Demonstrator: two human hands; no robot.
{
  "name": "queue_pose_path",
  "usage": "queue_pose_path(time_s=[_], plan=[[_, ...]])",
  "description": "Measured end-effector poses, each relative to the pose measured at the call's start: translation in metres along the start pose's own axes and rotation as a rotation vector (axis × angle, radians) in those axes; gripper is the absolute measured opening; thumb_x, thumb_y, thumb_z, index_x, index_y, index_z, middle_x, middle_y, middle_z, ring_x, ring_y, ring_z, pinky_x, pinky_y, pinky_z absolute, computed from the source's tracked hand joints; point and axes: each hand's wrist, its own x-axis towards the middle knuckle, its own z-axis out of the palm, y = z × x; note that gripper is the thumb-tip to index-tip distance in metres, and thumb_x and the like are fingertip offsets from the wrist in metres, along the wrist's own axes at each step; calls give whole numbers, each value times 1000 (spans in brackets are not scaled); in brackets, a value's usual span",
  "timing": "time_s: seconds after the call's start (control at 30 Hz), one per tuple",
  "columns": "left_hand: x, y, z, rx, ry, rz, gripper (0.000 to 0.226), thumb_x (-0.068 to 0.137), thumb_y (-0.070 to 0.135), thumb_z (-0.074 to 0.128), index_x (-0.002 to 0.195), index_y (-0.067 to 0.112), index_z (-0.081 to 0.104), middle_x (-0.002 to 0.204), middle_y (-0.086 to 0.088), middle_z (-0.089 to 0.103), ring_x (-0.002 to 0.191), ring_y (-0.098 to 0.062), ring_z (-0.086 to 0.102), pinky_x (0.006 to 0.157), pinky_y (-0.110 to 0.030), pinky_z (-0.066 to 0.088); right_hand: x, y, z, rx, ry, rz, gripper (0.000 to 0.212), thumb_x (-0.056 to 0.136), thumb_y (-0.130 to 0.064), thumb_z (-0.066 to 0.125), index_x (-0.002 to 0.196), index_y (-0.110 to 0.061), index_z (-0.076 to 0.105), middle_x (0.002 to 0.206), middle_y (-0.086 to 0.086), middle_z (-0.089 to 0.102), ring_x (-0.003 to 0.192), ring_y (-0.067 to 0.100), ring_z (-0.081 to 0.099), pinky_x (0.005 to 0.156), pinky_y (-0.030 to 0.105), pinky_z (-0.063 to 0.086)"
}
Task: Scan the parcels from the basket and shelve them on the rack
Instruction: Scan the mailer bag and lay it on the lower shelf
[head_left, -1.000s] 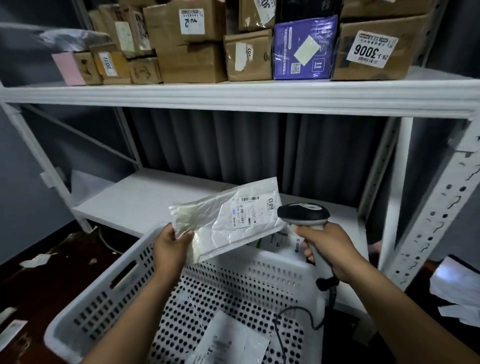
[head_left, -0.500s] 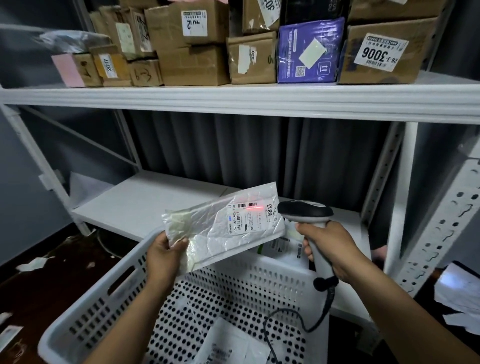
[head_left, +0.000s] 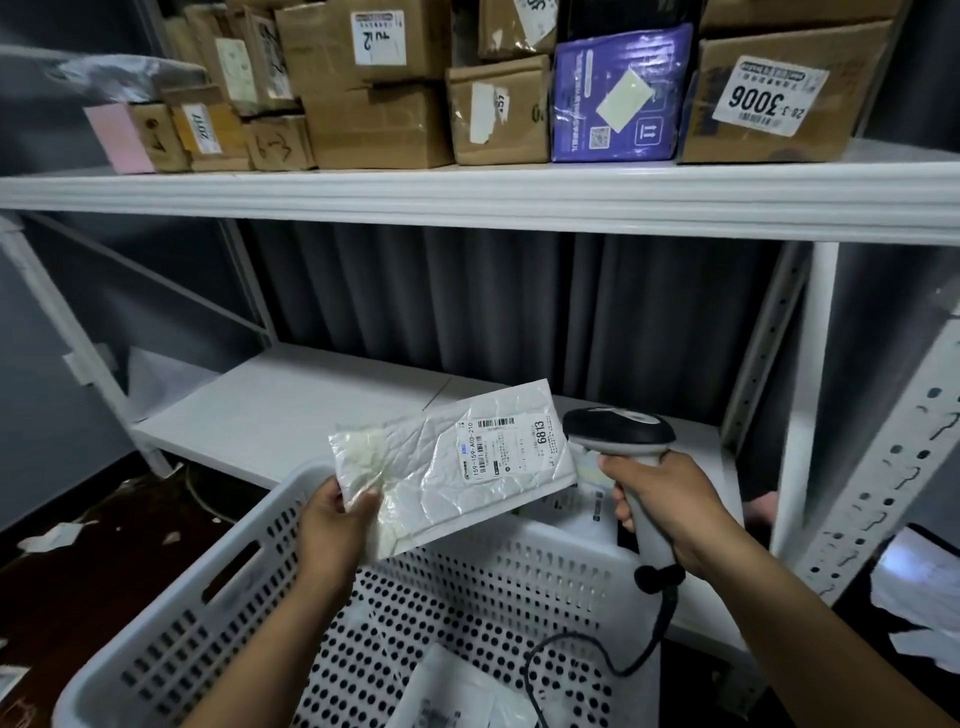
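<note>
My left hand (head_left: 332, 525) grips the lower left corner of a white plastic mailer (head_left: 447, 467), held tilted above the white perforated basket (head_left: 218, 597). Its label with barcodes and the number 6813 faces up on the right end. My right hand (head_left: 670, 509) grips the handle of a grey and black barcode scanner (head_left: 618, 434), whose head sits just right of the label. A cable hangs from the scanner into the basket. Another white parcel (head_left: 457, 696) lies on the basket floor.
The white rack's upper shelf (head_left: 467, 195) carries several cardboard boxes (head_left: 374, 88) and a purple box (head_left: 618, 93). The lower shelf (head_left: 291, 410) behind the basket is bare on its left part. Paper scraps lie on the dark floor at left and right.
The red scan line seen on the label half a second ago is gone. The mailer and scanner stay close together, almost unmoved.
</note>
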Motion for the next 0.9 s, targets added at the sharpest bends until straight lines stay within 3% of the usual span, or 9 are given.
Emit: queue_pose_path(time_s=[0.07,0.17,0.37,0.43,0.5,0.6,0.67,0.77,0.9], plan=[[3,-6,11,40,-17,-26,14,96,20,55,108,19,63,96,-8,70,85,-30,69,75,-47,59,5,5,-7,-22,21,2,24,88,-16,68,68,-5,62,53,4,56,46,17,50,51,28,44],[9,-15,33,143,-1,-22,16,97,23,53,104,11,61,86,-11,67,73,-26,64,57,-34,55,19,11,-18,-44,73,4,23,88,-18,68,69,-5,63,52,3,57,46,16,51,51,27,44],[18,-25,95,207,-47,-67,13,92,12,55,104,12,59,91,-12,69,73,-23,63,55,-28,50,56,29,-43,-25,148,45,24,86,-22,71,69,-5,66,54,6,59,47,18,54,54,30,46],[24,-30,115,180,-32,-68,34,85,7,57,118,13,50,98,-13,68,78,-25,61,64,-34,53,65,35,-47,7,150,72,24,87,-21,70,71,-5,65,54,7,58,46,18,52,52,29,44],[30,-33,138,167,-44,-72,67,81,-1,58,136,26,31,106,-6,61,90,-31,60,81,-48,55,75,41,-50,43,164,92,23,87,-21,70,72,-4,63,55,7,57,46,18,51,51,28,43],[41,-40,177,195,-103,-31,93,78,-9,58,146,37,13,121,6,47,91,-36,62,83,-50,54,86,46,-51,62,189,102,25,86,-20,71,68,-6,60,52,7,56,44,18,51,47,25,42],[51,-49,204,205,-110,-3,89,79,-9,56,145,35,17,121,4,50,85,-36,64,75,-46,53,93,48,-52,61,198,106,25,84,-19,72,67,-6,60,50,6,55,43,18,52,46,25,42],[61,-59,241,179,-69,-7,68,83,-6,53,137,28,29,98,-14,63,73,-33,60,66,-36,49,102,49,-51,100,196,119,21,82,-17,71,69,-5,61,50,6,55,41,16,52,45,24,42],[79,-77,279,163,-5,-4,43,88,2,54,126,18,40,98,-12,60,81,-33,61,72,-34,48,115,48,-49,100,165,150,16,83,-17,71,77,-4,63,54,5,59,40,11,53,41,21,43]])
